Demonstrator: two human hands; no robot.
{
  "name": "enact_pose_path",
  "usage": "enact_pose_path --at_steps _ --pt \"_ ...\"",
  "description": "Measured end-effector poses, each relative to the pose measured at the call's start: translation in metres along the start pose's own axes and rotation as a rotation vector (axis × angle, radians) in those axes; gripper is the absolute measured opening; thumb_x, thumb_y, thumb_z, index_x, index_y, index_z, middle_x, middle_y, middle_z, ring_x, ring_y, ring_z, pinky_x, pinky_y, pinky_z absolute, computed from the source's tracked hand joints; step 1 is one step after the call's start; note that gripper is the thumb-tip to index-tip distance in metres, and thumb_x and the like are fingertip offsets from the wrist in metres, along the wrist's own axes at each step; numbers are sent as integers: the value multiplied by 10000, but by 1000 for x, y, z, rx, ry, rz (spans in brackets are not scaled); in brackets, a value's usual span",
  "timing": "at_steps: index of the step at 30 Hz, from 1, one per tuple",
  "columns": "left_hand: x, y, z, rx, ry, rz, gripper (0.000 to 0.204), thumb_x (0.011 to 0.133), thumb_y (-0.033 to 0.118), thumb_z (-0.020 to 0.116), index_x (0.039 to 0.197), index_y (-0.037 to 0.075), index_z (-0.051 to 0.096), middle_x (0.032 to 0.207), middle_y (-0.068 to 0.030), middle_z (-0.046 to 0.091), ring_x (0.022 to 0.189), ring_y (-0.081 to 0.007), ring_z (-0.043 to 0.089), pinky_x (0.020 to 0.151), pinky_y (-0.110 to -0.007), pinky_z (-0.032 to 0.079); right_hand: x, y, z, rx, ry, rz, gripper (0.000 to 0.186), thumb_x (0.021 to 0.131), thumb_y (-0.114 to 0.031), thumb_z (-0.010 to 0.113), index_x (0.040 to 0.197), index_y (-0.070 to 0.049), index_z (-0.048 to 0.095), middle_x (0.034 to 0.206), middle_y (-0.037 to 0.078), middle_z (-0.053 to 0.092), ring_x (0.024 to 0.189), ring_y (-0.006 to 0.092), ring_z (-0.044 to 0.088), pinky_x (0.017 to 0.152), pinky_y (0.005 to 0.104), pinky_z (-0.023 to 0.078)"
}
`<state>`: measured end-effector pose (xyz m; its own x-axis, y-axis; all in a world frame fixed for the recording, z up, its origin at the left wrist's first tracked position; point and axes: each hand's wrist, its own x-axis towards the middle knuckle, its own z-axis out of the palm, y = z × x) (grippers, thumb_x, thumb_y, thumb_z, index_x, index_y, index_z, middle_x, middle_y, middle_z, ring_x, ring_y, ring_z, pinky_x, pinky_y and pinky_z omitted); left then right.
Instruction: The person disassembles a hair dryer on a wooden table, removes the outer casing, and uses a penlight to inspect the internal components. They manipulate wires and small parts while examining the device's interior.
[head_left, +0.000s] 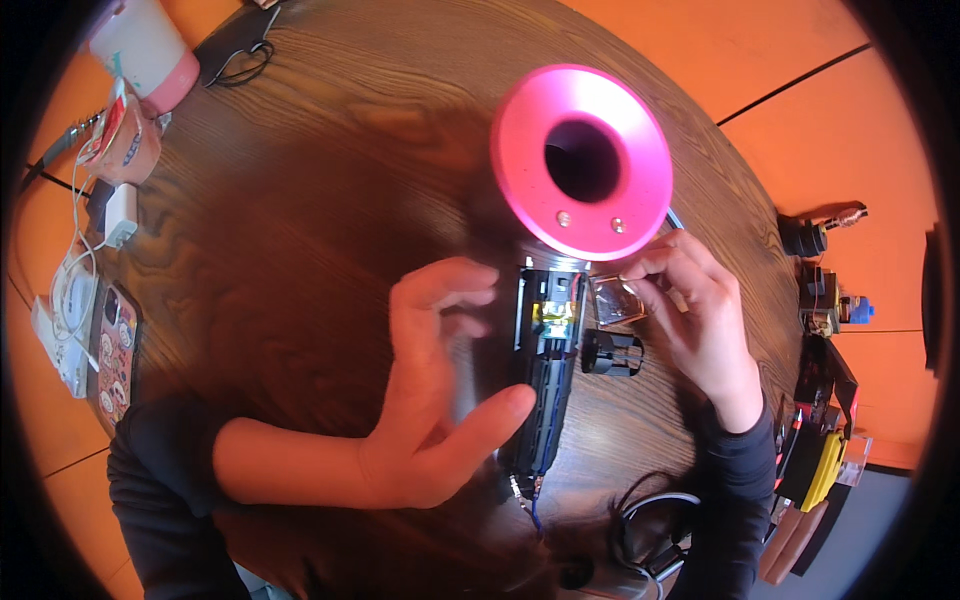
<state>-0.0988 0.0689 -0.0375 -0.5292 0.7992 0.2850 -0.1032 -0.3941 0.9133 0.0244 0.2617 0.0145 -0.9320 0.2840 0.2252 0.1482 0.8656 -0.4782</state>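
A hair dryer with a pink ring-shaped head (520, 170) stands or lies on the table, its black handle (550, 400) stripped so that inner parts and a yellowish piece show. Blue and other wires come out at the handle's lower end. My left hand (420, 390) is beside the handle, fingers bent and apart, the thumb over or against its edge. My right hand (705, 310) pinches with thumb and forefinger at the corner of a small clear square box (615, 303); anything between the fingertips is too small to name. Below the box lies a black cylindrical part (612, 354).
Along the left edge are a white-and-pink container (155, 60), a pink cup (130, 150), a white charger (120, 215) with cables, and a phone (115, 350) in a patterned case. Right of the table sit tools and a yellow item (826, 470). A looped cable (660, 500) lies near my right forearm.
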Motion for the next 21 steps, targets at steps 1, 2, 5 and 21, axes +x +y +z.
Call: enact_pose_path --at_steps 1,2,5,21 --pt "0 1 -3 80 -12 18 651 724 84 600 1253 -5 232 1170 -115 296 1054 -180 331 880 -326 290 0 0 1 17 -5 2 114 731 60 622 811 2 565 804 79 542 722 201 552 632 258 440" --pt "1 1 -6 147 -23 60 660 706 85 606 1249 -4 243 1143 -108 308 1023 -170 334 868 -313 281 1 1 3 39 -14 -24 97 753 3 628 827 -11 567 778 90 526 723 241 565 636 314 458" --pt "3 -1 -10 197 -31 108 656 665 87 617 1225 -5 289 1050 -85 325 922 -149 322 819 -285 264 3 5 11 57 -15 -100 94 758 -5 625 831 -14 567 790 95 532 737 247 568 655 323 465" --pt "14 23 0 641 -81 350 364 648 74 733 997 135 652 805 -12 385 789 -154 388 637 -242 330 -15 -45 -3 888 -102 195 50 851 -26 545 878 -2 511 843 33 469 752 97 466 678 222 382"
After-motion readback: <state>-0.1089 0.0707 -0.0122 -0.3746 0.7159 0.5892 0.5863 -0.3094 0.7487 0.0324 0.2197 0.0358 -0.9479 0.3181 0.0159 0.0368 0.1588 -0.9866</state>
